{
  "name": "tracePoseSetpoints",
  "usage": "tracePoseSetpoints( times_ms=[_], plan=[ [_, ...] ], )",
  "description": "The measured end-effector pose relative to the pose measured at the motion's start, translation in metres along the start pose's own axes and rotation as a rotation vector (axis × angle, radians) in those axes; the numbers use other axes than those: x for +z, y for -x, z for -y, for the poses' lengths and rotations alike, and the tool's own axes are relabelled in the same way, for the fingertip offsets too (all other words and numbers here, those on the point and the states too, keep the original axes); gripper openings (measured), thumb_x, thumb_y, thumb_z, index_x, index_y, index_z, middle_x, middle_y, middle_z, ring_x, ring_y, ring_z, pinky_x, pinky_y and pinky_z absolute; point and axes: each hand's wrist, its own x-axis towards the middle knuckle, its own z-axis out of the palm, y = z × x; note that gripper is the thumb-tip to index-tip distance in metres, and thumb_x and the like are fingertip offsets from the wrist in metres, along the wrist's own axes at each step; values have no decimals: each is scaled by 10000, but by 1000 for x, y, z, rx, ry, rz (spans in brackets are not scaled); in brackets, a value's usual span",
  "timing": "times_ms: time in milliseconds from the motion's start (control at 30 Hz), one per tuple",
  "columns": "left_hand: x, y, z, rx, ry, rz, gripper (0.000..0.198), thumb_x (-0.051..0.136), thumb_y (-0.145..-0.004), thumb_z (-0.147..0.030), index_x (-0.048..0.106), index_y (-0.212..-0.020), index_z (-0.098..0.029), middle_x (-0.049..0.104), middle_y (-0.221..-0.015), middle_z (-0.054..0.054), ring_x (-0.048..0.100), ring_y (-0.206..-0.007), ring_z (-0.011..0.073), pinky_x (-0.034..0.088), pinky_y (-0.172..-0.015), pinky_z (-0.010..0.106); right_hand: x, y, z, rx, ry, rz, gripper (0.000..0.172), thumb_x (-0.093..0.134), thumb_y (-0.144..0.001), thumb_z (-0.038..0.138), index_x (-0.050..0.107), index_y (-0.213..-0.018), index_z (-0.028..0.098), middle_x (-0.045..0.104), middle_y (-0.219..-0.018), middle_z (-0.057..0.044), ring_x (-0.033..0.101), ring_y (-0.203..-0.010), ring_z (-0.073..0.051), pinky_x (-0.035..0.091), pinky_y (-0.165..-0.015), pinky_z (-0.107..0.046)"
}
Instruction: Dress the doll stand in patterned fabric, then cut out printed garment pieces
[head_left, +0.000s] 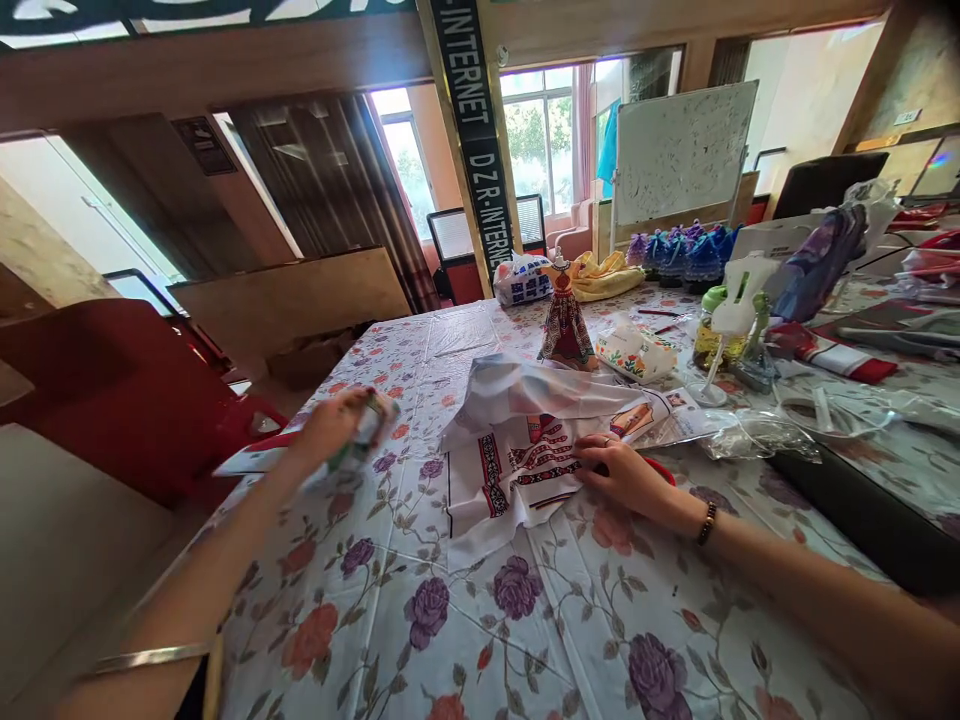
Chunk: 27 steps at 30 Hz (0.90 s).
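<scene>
My left hand point(335, 423) is closed round a small white and green object, blurred by motion, near the table's left edge. My right hand point(624, 473) rests on a white cloth point(517, 470) printed with red and black embroidery patterns. Its fingers curl over red-handled scissors point(660, 468), mostly hidden beneath the hand. The cloth lies crumpled on the flowered tablecloth point(480, 620). A small doll in a dark red patterned dress point(565, 325) stands upright behind the cloth.
A tissue box point(636, 352), a glue bottle point(709, 335), a white holder point(739, 295) and clear plastic wrap point(757, 435) lie to the right. Several blue and purple dolls point(686, 252) line the far edge before a whiteboard point(679, 150). A red chair point(127, 400) stands at left.
</scene>
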Motion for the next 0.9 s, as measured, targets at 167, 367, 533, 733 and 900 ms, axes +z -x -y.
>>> tracePoseSetpoints(
  times_ms=[167,367,533,733,900],
  plan=[
    [40,0,6,44,-134,528,280,544,-881,-299,565,-1112,-142,595,-1114,75,604,-947,201,517,-805,399,1,-1,-5,9,15,-35,215,505,-898,313,598,-972,134,601,-1020,-59,573,-928,-148,489,-838,-360],
    [71,48,-43,87,-273,449,697,648,-756,-400,395,-1336,-109,236,-1473,230,150,-1364,424,184,-1048,632,3,1,-5,44,33,-212,232,485,-911,319,581,-987,122,604,-919,-41,585,-800,-117,514,-732,-304],
    [115,117,-87,231,-181,489,890,781,-544,-366,435,-1320,-102,387,-1422,203,330,-1318,369,309,-1067,485,-4,3,4,-73,47,-356,232,464,-923,306,565,-1029,125,604,-923,-41,586,-771,-107,518,-691,-277],
    [114,126,-88,221,-40,298,204,462,-777,-134,643,-866,-164,697,-904,57,650,-861,186,501,-805,274,-32,15,20,-440,184,-328,314,429,-918,413,562,-1037,155,631,-890,-46,573,-692,-107,476,-631,-258],
    [63,115,-90,100,41,-4,317,279,-866,-228,585,-893,-149,605,-644,7,582,-583,146,468,-543,218,-51,37,30,-575,379,-274,311,515,-865,283,519,-1168,214,641,-966,-56,607,-860,-178,479,-663,-278]
  ],
)
